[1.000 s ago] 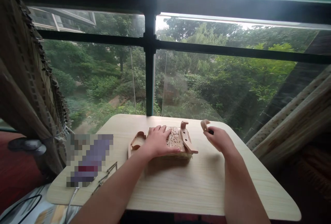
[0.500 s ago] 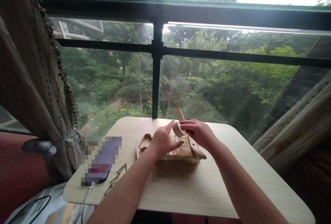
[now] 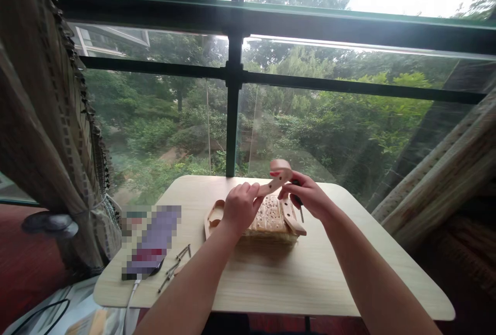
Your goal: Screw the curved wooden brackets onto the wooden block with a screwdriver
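A light wooden strip with dark holes and a curled end is held up above a wooden block-shaped piece with a bumpy, dotted top. My left hand is closed around the strip's lower left end. My right hand has fingers at the curled end and also holds a dark-handled tool, its thin shaft pointing down; it looks like a screwdriver. A second wooden strip with holes lies along the block's right side. Left of the block, partly behind my left hand, is a curved wooden piece.
Several long metal bolts lie on the pale table left of my left forearm. A blurred-out phone with a white cable is at the table's left edge. A window frame rises behind the table, with curtains on both sides.
The curled strip has turned and risen, its curl now up and to the right. My left hand has closed on its straight end. The tool in my right hand now shows.
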Available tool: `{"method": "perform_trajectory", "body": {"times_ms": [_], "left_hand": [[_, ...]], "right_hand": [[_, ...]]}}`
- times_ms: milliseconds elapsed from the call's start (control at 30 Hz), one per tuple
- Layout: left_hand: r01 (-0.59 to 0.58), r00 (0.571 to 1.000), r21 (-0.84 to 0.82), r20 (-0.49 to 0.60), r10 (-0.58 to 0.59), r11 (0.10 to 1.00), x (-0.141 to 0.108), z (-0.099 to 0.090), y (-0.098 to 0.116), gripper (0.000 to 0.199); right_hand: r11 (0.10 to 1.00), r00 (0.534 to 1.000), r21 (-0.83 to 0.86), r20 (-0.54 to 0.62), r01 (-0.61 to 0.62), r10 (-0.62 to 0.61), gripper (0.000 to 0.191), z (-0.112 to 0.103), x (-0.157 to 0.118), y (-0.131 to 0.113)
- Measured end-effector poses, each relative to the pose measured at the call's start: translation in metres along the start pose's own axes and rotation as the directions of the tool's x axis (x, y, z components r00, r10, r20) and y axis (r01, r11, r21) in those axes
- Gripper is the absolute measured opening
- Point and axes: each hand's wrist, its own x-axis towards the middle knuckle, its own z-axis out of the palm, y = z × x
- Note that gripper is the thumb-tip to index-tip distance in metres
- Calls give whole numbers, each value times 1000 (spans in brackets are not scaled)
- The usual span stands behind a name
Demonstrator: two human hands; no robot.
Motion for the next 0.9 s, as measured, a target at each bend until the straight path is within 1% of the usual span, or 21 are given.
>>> {"method": "perform_trajectory", "body": {"times_ms": [33,67,100,133,200,267,333,367,433,500,567,633,667,733,767,833,867,900], "left_hand": [[40,999,20,8,-40,999,-1,0,2,28],[72,997,39,23,-72,997,-2,0,5,29],[94,994,58,47,-96,994,-4,-1,7,29],[108,991,78,73,-114,991,-5,-1,9,29],[104,985,101,127,-116,989,-7,-4,13,29],[43,983,51,175,-52,998,-8,-7,14,34],[-44,975,-91,215,63,995,-8,-11,11,45],[-76,965,-179,234,118,981,-7,-12,9,49],[-88,948,-337,260,182,937,-6,-11,4,49],[-67,952,-416,246,183,907,-5,-8,0,40],[-65,968,-397,197,154,915,-5,-2,-1,35],[-99,974,-328,162,160,939,-7,2,1,41],[-124,973,-304,151,177,944,-8,3,2,44],[-179,962,-337,135,236,924,-10,4,2,51],[-194,957,-401,121,262,895,-10,4,1,56],[-182,957,-584,80,278,791,-9,5,-2,62],[-153,965,-670,57,256,727,-8,6,-5,63],[-111,979,-729,38,202,675,-7,8,-7,61]], "right_hand": [[998,998,55,-55,-26,29,54,1,0,1],[995,995,87,-87,-45,53,59,2,0,1],[993,993,98,-93,-61,70,63,4,0,1],[994,993,87,-82,-72,79,66,6,0,0],[995,993,-6,-65,-99,99,66,10,1,-2],[972,981,-166,-128,-167,147,56,12,5,-1],[919,953,-287,-216,-270,212,35,12,12,3],[897,940,-312,-236,-314,247,25,10,16,6],[885,926,-296,-229,-359,299,15,6,22,12],[893,919,-247,-217,-377,328,15,1,25,16],[901,916,-201,-203,-384,345,23,-1,24,16],[902,916,-196,-203,-384,346,32,1,23,13],[900,916,-213,-221,-379,334,34,3,22,11],[895,918,-264,-269,-360,290,37,7,22,7],[893,921,-287,-284,-348,268,35,8,22,5],[893,931,-311,-271,-324,244,23,11,24,3],[892,937,-321,-252,-318,244,20,12,25,3],[886,940,-336,-232,-319,250,20,13,26,3]]}}
